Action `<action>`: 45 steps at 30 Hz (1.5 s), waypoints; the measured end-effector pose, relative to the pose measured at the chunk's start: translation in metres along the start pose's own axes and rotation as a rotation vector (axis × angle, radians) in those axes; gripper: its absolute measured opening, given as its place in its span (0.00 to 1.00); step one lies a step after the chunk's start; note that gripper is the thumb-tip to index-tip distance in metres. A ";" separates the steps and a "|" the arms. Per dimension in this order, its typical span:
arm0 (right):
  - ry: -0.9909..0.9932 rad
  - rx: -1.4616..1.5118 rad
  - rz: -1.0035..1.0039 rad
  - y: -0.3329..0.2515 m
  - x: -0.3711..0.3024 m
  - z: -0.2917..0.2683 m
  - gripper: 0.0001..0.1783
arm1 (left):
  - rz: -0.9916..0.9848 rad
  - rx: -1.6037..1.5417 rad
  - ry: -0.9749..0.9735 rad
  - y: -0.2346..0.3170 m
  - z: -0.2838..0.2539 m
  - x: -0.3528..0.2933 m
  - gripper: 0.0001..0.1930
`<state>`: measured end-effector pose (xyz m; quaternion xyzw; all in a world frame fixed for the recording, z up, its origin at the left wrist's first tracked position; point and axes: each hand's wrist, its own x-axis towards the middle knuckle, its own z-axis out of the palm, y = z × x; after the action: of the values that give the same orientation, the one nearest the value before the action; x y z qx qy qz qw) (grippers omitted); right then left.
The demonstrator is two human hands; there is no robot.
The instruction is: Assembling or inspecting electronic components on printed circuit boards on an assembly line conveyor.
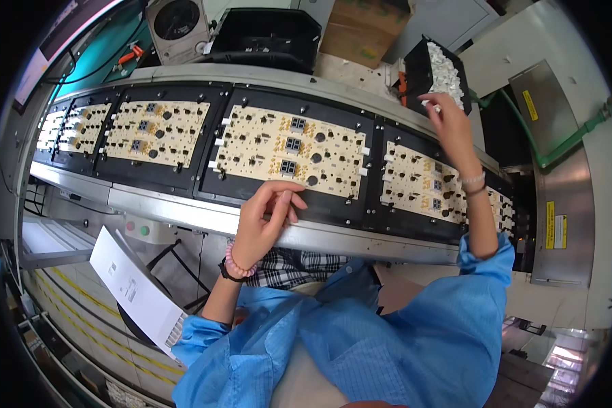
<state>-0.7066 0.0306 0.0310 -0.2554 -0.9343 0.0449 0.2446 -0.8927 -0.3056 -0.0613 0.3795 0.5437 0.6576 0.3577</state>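
Note:
My left hand (268,214) rests at the near edge of a cream circuit board (262,146), its fingers curled in and the index fingertip by the board's lower rim. Whatever those fingers may hold is hidden. The board lies in a black carrier frame (217,187), with small white pieces (219,141) along its left and right ends. Over at the right, my right hand (449,129) is raised beside a black bin (420,71) heaped with small white parts (444,75). Its thumb and fingers pinch a small white part (426,103).
More boards in black carriers line the conveyor, one to the left (183,136) and one under my right arm (415,180). Behind it stand a black tray (265,41), a cardboard box (364,30) and a fan unit (177,20). A green hose (564,146) bends at the right.

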 end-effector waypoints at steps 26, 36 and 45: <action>0.166 0.159 -0.787 0.168 0.087 0.072 0.18 | 0.301 0.031 0.020 -0.004 -0.008 0.002 0.11; 0.042 0.552 0.083 0.179 0.054 0.038 0.17 | 0.283 0.013 -0.004 -0.012 -0.014 0.014 0.12; -0.354 0.739 0.251 -0.005 0.005 0.056 0.10 | 0.307 0.296 0.057 -0.021 -0.024 0.029 0.10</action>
<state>-0.7394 0.0308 -0.0153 -0.2505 -0.8447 0.4493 0.1480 -0.9262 -0.2880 -0.0819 0.4875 0.5799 0.6278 0.1785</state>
